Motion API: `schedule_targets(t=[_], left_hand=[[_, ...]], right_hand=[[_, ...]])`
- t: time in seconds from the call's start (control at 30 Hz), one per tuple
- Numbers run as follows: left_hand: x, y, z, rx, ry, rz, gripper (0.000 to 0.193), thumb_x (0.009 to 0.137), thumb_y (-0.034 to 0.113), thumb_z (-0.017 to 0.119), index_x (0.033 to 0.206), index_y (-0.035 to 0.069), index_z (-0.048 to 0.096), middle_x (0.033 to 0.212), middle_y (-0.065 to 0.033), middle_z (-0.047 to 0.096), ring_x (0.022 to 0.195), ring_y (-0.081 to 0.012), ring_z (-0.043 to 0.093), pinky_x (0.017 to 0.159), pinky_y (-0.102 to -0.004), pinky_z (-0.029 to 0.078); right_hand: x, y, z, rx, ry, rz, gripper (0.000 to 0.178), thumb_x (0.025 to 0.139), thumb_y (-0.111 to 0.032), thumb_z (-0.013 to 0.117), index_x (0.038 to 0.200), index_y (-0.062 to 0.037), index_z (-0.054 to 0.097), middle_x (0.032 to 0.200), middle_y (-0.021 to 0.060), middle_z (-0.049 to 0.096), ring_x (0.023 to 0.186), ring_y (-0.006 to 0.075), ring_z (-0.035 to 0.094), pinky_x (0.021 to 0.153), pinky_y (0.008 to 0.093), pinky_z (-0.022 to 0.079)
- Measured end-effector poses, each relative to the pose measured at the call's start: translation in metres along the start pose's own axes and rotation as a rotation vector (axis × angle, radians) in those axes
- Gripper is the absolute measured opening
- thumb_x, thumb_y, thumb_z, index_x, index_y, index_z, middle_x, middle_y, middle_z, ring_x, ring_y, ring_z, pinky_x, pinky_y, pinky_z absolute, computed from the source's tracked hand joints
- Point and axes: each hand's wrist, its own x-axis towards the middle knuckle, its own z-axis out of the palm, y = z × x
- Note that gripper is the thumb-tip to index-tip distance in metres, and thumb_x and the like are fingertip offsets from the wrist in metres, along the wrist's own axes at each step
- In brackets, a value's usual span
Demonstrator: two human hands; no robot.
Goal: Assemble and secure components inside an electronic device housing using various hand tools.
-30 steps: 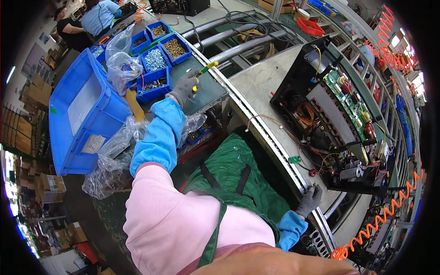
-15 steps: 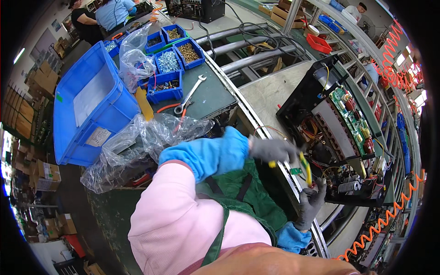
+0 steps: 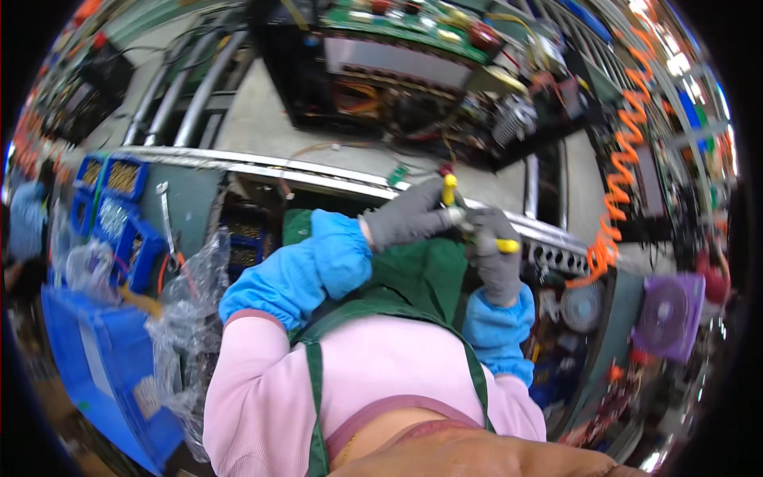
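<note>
My left hand (image 3: 407, 216), in a grey glove, is closed at the front of the bench edge. Between it and my right hand is a yellow-handled tool (image 3: 450, 191), perhaps pliers; blur and the fingers hide its head. My right hand (image 3: 494, 258), also gloved in grey, has its fingers bent round a second yellow part (image 3: 506, 246), apparently the other handle. The fingertips of both hands nearly meet. Just beyond them lie a small green circuit board (image 3: 398, 175) and thin wires. Behind stands an opened black machine housing (image 3: 298, 87) with a large green board (image 3: 381, 28) on top.
On the left, blue bins (image 3: 123, 176) hold screws beside a wrench (image 3: 166, 215), crumpled clear plastic (image 3: 187, 334) and a large blue crate (image 3: 103, 374). An orange coiled hose (image 3: 624, 171) hangs at right. A purple fan (image 3: 668, 316) stands farther right.
My view has swung to the right, toward the housing. My hands have come together in front of my apron, and the right fingers have closed round a yellow part.
</note>
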Motion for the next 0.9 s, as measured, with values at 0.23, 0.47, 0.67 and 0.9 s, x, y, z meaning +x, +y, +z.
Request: schedule_targets(t=[0.23,0.47,0.67,0.9], left_hand=[[0.025,0.0,0.017,0.524,-0.356,-0.109,0.033,0.088,0.026,0.052,0.113,0.003,0.053,0.099,-0.0197,0.062,0.092,-0.0343,0.06,0.081,-0.0414,0.047],[0.049,-0.003,0.02,0.51,-0.329,-0.216,0.031,0.087,0.027,0.054,0.107,0.005,0.06,0.098,-0.0177,0.064,0.091,-0.03,0.062,0.08,-0.04,0.049],[0.073,-0.002,0.005,0.366,-0.072,0.006,0.06,0.078,0.028,0.062,0.127,-0.004,0.049,0.117,-0.0203,0.059,0.091,-0.0259,0.063,0.08,-0.0348,0.05],[0.123,-0.05,-0.03,-0.017,0.222,-0.299,0.062,0.071,0.008,0.057,0.132,0.004,0.046,0.101,-0.0124,0.06,0.069,-0.0118,0.053,0.061,-0.0264,0.047]], right_hand=[[0.008,-0.009,-0.035,-0.1,-0.403,-0.18,0.043,0.071,-0.022,0.069,0.111,-0.0069,0.064,0.142,0.02,0.037,0.082,0.0151,0.057,0.069,0.0265,0.044],[0.012,0.0,-0.043,0.022,-0.376,-0.019,0.051,0.07,-0.009,0.066,0.12,-0.0003,0.057,0.131,0.0171,0.044,0.109,0.0224,0.052,0.087,0.0283,0.043],[0.023,0.02,-0.063,0.128,0.129,-0.013,0.049,0.073,-0.001,0.055,0.122,-0.0031,0.058,0.125,0.0139,0.048,0.087,0.0143,0.06,0.067,0.0226,0.049],[0.07,0.016,-0.053,-0.083,0.309,-0.154,0.042,0.076,0.004,0.054,0.117,-0.0018,0.062,0.124,0.0125,0.05,0.091,0.0183,0.064,0.067,0.0246,0.055]])
